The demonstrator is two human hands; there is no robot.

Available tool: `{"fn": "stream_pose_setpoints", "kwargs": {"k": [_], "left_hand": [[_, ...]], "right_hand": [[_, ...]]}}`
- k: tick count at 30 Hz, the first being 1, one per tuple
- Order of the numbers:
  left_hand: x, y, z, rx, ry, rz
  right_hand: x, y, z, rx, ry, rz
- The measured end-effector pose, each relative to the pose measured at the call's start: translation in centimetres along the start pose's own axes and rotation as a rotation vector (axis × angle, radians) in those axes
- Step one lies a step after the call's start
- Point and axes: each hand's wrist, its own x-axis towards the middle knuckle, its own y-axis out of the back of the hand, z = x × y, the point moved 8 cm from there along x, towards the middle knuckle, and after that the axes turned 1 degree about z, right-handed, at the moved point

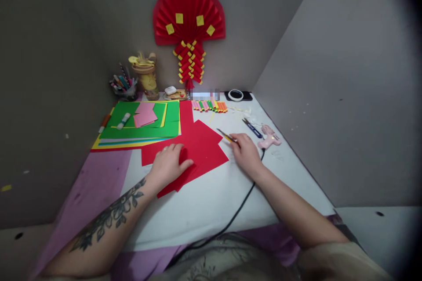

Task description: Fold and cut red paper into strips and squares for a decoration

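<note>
My left hand (169, 163) lies flat on a sheet of red paper (201, 142) in the middle of the white table top (204, 202), fingers spread and pressing it down. My right hand (245, 151) rests on the table just right of the paper, its fingers closed on a thin yellow pencil (226, 135) that points up and left over the paper's edge.
A stack of green, yellow and pink sheets (141, 125) lies at back left with a glue stick (124, 120). Rolled paper tubes (210, 106), blue snips (252, 128), a pink glue gun (269, 137) with a black cord (231, 224), a pen cup (123, 85) and a red fan decoration (189, 22) surround the work area.
</note>
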Motion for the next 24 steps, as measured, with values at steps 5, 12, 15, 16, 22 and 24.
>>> {"fn": "stream_pose_setpoints", "kwargs": {"k": [5,12,15,16,22,24], "left_hand": [[-0.4,-0.6,0.4,-0.018,0.027,-0.167],[0.1,-1.5,-0.1,-0.208,0.044,-0.18],[0.1,-1.2,0.3,-0.264,0.032,-0.128],[0.1,-1.2,0.4,-0.281,0.035,-0.134],[0.4,-2.0,-0.7,-0.29,0.133,-0.18],[0.9,-2.1,-1.0,-0.359,0.101,-0.148]], "right_hand": [[3.5,-1.8,3.9,-0.175,-0.1,-0.098],[3.6,-6.2,0.6,0.049,-0.014,-0.22],[3.3,-7.0,0.3,0.117,-0.026,-0.244],[3.2,-7.1,0.3,0.162,-0.041,-0.242],[2.7,-6.7,1.6,0.821,-0.409,-0.128],[2.6,-6.9,1.6,1.04,-0.502,-0.123]]}}
